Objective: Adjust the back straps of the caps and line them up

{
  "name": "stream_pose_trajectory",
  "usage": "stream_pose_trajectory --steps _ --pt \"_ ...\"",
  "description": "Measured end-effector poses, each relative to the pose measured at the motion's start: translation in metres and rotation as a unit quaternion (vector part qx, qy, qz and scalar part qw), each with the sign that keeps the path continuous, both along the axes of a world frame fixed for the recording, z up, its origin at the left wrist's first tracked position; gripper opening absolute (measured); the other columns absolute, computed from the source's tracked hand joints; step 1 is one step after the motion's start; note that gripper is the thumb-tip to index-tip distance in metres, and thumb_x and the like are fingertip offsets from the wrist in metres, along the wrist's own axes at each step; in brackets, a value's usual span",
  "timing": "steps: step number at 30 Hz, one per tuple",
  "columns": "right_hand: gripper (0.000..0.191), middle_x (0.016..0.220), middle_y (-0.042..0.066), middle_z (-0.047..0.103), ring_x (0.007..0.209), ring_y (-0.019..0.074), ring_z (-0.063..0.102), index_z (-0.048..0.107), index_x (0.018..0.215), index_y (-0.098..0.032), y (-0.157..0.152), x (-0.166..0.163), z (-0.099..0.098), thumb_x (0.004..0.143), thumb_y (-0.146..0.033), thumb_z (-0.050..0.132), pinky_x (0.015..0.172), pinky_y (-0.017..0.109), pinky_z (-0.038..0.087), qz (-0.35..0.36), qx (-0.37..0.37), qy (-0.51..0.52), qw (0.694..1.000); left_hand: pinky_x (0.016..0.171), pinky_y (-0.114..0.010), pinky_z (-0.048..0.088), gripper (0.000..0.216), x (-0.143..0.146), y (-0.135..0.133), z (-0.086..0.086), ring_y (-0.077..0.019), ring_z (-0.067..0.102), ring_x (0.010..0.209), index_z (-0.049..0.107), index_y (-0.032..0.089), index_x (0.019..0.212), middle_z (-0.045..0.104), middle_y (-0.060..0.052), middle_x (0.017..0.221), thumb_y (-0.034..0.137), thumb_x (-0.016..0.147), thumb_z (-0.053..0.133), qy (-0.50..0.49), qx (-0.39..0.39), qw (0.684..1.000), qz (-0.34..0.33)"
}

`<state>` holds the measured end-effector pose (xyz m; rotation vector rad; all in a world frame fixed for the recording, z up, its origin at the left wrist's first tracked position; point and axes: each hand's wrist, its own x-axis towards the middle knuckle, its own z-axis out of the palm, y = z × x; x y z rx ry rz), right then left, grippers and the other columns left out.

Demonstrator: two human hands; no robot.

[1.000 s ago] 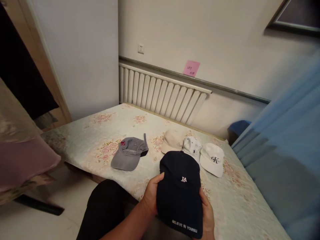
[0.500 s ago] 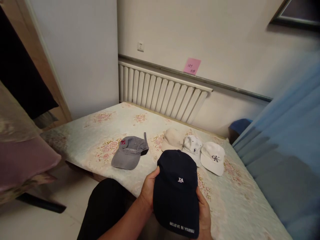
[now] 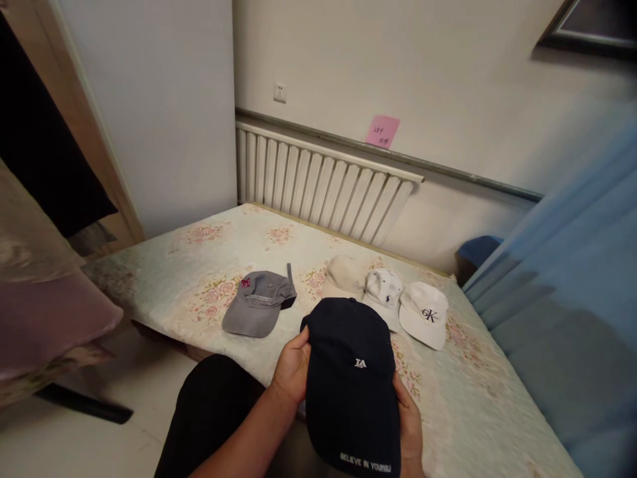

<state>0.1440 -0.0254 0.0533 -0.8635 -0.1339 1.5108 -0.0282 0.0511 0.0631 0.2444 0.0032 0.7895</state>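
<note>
Between my two hands is a dark navy baseball cap (image 3: 351, 392), its front and brim facing me, with a small white logo and white lettering along the brim. My left hand (image 3: 292, 368) grips its left side, thumb on the crown. On the opposite edge my right hand (image 3: 411, 425) holds it, the fingers mostly hidden behind. A grey cap (image 3: 256, 305) lies to the left on the bed. Past the navy cap lie a beige cap (image 3: 345, 275), a white cap with a small dark emblem (image 3: 383, 292) and a white cap with black letters (image 3: 424, 315).
The caps lie on a bed (image 3: 239, 232) with a pale floral cover. Behind it are a radiator (image 3: 318, 182) and a pink note (image 3: 383, 131). A blue curtain (image 3: 562, 285) hangs at right. My knee (image 3: 212, 398) is at the bed's near edge.
The navy cap has tilted slightly, its crown shifting left and its brim a little right and down. Both hands still hold it. The other caps stay where they were.
</note>
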Motion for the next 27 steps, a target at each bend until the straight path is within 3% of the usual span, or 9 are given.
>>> stream_pose_trajectory --steps 11,18,23,27 --pt "0.036 0.099 0.008 0.072 0.099 0.0270 0.065 0.069 0.101 -0.018 -0.004 0.003 -0.002 0.074 -0.041 0.064 0.096 0.048 0.044 0.032 0.009 -0.003 0.999 0.107 -0.042 0.026 0.049 0.002 -0.004 -0.012 -0.0270 0.054 0.115 0.063 0.010 0.111 0.068 -0.012 0.107 0.046 0.090 0.037 0.000 -0.013 1.000 -0.011" --pt "0.029 0.093 0.007 0.074 0.097 0.0281 0.065 0.073 0.090 -0.022 -0.006 0.010 -0.003 0.065 -0.037 0.071 0.098 0.049 0.041 0.023 0.035 0.032 0.999 0.102 -0.038 0.034 0.038 -0.006 -0.001 -0.022 -0.0242 0.063 0.100 0.067 0.009 0.099 0.072 -0.010 0.089 0.035 0.091 0.041 0.026 -0.035 0.998 -0.036" --pt "0.027 0.095 0.005 0.074 0.094 0.0234 0.067 0.071 0.091 -0.024 -0.001 0.018 0.000 0.065 -0.030 0.072 0.101 0.045 0.038 -0.031 0.068 0.022 0.997 0.096 -0.039 0.040 0.025 -0.008 0.005 -0.023 -0.0230 0.066 0.092 0.066 0.011 0.101 0.073 -0.008 0.085 0.018 0.086 0.048 0.074 0.015 0.996 0.037" --pt "0.035 0.098 0.005 0.073 0.102 0.0221 0.063 0.069 0.097 -0.023 0.010 0.029 0.009 0.062 -0.025 0.074 0.103 0.043 0.037 -0.049 0.076 0.001 0.996 0.090 -0.036 0.044 0.023 -0.008 0.010 -0.023 -0.0217 0.068 0.083 0.067 0.011 0.099 0.072 -0.008 0.083 0.021 0.085 0.051 0.108 0.052 0.992 0.029"
